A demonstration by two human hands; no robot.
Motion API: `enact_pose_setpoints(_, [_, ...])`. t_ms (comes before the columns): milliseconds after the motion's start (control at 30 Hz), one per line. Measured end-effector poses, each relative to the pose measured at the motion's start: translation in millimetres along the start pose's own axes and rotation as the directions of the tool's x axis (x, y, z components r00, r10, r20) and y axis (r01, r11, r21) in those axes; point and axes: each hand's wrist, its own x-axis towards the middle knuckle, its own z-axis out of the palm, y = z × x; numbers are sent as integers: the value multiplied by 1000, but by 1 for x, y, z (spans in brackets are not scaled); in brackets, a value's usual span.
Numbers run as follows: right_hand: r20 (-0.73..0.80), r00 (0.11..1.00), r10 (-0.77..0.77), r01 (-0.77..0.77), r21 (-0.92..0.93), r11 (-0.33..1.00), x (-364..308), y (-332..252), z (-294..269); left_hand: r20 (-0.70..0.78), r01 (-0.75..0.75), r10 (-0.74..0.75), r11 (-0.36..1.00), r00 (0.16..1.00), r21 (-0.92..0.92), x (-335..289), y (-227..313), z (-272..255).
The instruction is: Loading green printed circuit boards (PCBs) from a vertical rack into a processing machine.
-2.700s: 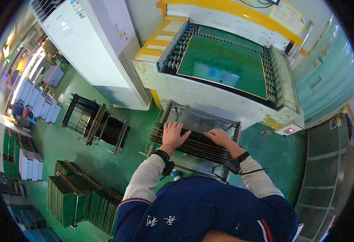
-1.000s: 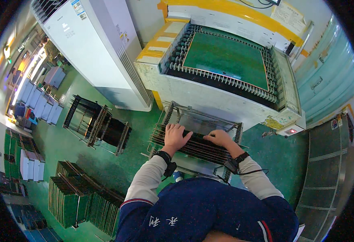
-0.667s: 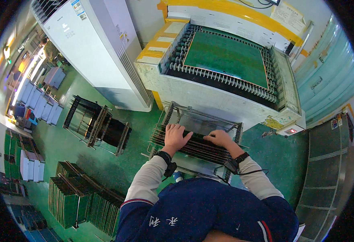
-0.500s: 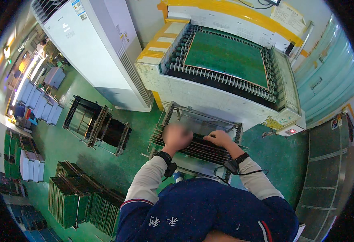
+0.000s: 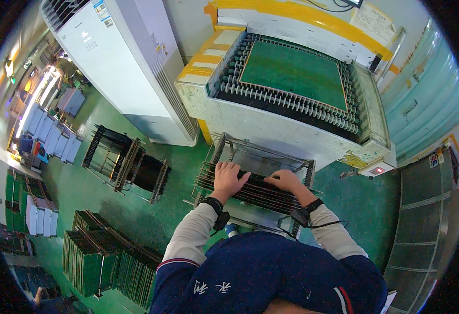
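Observation:
A metal rack (image 5: pixel 229 140) stands in front of me, with several thin dark boards (image 5: pixel 263 197) upright in its near part. My left hand (image 5: pixel 228 180) is at the far top edge of these boards, its fingers curled over and its thumb pointing right. My right hand (image 5: pixel 287 182) grips the same edge farther right, thumb toward the left hand. Both hands appear closed on the farthest dark board, though its lower part is hidden. Beyond the rack, a green panel (image 5: pixel 295 73) lies flat on the rollers of a conveyor machine (image 5: pixel 271 118).
A white cabinet air conditioner (image 5: pixel 114 63) stands left of the machine. On the floor at left are another rack (image 5: pixel 127 162) and stacked green panels (image 5: pixel 88 261). Grey doors (image 5: pixel 418 225) and a hanging clear curtain (image 5: pixel 423 89) flank the right side. A co-worker (image 5: pixel 67 68) is far left.
My left hand has shifted slightly, and its fingers show clearly now. My right hand stays put. The green panel has crept slightly away on the rollers. A person's hand has appeared at lower left.

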Motion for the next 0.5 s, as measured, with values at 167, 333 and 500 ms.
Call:
enact_pose_setpoints(167, [12, 1000, 21, -21, 1, 1000, -2, -4, -2, 23, 16, -16, 1000, 1000, 2, 0, 0, -1])
enact_pose_setpoints(333, [8, 1000, 22, -22, 4, 1000, -3, -6, -3, 6, 7, -7, 1000, 1000, 7, 0, 1, 0])
enact_pose_setpoints(500, [-18, 1000, 12, -12, 19, 1000, -3, -3, 0, 3, 6, -6, 1000, 1000, 1, -1, -1, 2])
